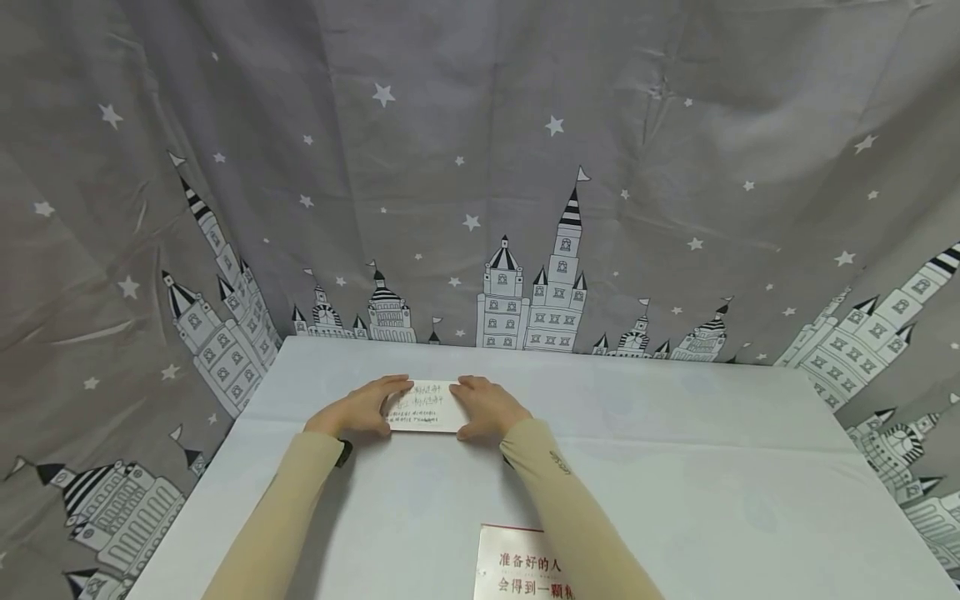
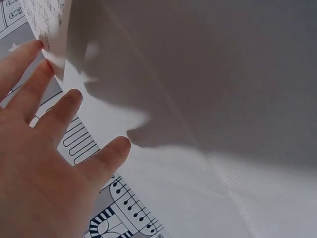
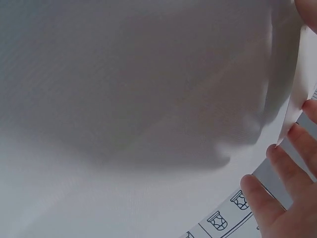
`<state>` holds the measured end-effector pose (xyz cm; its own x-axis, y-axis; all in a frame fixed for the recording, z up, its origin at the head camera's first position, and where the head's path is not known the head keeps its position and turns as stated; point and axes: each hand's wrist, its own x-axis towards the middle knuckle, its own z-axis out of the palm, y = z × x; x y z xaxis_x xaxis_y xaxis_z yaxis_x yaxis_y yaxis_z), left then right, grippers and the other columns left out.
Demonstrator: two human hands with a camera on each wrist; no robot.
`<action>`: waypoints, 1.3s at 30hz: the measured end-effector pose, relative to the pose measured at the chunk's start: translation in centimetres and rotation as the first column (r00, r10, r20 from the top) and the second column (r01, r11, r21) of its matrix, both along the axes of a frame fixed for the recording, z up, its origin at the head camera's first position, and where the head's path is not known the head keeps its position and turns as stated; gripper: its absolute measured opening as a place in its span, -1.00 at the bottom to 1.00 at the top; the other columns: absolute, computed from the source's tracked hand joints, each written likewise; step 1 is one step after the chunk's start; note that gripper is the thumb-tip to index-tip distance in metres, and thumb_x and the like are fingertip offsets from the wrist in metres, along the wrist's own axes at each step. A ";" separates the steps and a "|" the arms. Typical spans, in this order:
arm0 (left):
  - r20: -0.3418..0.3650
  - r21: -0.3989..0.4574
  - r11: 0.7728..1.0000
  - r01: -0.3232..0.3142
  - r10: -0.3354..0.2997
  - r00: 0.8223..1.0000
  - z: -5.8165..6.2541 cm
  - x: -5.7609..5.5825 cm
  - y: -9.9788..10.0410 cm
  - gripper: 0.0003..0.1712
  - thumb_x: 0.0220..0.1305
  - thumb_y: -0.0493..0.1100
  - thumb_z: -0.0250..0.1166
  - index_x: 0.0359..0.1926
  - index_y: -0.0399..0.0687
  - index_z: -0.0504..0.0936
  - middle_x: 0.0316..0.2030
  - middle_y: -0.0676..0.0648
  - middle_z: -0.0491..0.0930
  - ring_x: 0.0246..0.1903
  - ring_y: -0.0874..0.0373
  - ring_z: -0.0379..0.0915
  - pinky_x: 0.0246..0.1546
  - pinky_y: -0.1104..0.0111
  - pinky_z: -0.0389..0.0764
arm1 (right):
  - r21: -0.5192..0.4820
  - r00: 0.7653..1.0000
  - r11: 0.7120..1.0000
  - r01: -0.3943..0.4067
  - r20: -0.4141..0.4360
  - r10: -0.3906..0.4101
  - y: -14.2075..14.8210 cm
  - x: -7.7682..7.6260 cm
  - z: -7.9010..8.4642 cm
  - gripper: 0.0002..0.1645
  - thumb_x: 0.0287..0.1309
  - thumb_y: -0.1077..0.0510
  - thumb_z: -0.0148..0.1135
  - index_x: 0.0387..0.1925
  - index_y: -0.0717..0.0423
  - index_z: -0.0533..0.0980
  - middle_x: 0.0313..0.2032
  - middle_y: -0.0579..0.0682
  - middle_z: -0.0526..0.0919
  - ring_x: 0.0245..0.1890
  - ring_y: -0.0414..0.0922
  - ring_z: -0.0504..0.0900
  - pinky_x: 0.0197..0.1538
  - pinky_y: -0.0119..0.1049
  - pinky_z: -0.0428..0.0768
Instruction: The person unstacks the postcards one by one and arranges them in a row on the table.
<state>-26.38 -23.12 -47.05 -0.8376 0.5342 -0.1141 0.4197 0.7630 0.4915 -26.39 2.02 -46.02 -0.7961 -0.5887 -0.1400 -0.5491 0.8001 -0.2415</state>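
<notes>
Between both hands is a white card with lines of dark handwriting, raised over the far part of the white table. My left hand pinches its left edge, thumb at the lower corner and index finger at the upper one. On the opposite edge, my right hand grips it in the same way. In the left wrist view the card meets the fingertips, while the other fingers are spread. The right wrist view catches the card nearly edge-on, with fingertips of that hand against it.
A paper with red printed characters lies near the front of the table, partly covered by the right forearm. White cloth covers the tabletop. Behind it hangs a grey curtain with stars and castles.
</notes>
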 end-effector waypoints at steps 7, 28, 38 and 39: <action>0.022 0.028 0.999 -0.015 0.014 1.000 -0.3 -0.7 0.0 0.02 -0.35 -0.43 0.38 0.32 -0.42 0.27 0.35 -0.40 0.13 0.31 -0.37 0.01 0.29 -0.16 0.08 | 0.013 1.000 1.000 0.016 0.006 -0.016 -0.1 -0.2 -0.1 0.00 -0.07 -0.06 0.46 0.39 0.06 0.25 0.37 0.07 0.24 0.35 0.01 0.22 0.35 -0.12 0.21; 0.081 -0.045 0.994 -0.098 0.102 0.991 -0.6 -1.0 0.2 0.03 -0.30 -0.42 0.42 0.35 -0.25 0.29 0.39 -0.29 0.12 0.32 -0.37 0.00 0.12 -0.44 0.00 | -0.003 0.996 0.999 0.052 0.077 -0.052 -0.4 -0.4 -0.9 -0.05 -0.02 -0.05 0.44 0.39 0.03 0.25 0.40 0.06 0.17 0.38 -0.01 0.15 0.38 -0.12 0.16; 0.096 -0.064 0.992 -0.105 0.110 0.989 -0.3 -0.9 0.4 0.01 -0.26 -0.40 0.43 0.35 -0.23 0.30 0.40 -0.26 0.10 0.33 -0.36 -0.01 0.12 -0.43 0.01 | -0.041 0.998 0.999 0.034 0.062 -0.031 0.1 -0.3 -1.0 -0.05 -0.02 -0.04 0.43 0.39 0.07 0.24 0.39 0.10 0.18 0.37 0.02 0.17 0.38 -0.14 0.16; 0.096 -0.066 0.992 -0.104 0.110 0.989 -0.3 -0.9 0.3 0.00 -0.25 -0.40 0.42 0.36 -0.23 0.29 0.41 -0.26 0.09 0.33 -0.35 -0.01 0.13 -0.43 0.01 | -0.048 0.998 0.998 0.027 0.058 -0.025 0.2 -0.2 -1.0 -0.05 -0.01 -0.04 0.43 0.39 0.08 0.24 0.39 0.11 0.19 0.37 0.02 0.18 0.38 -0.14 0.16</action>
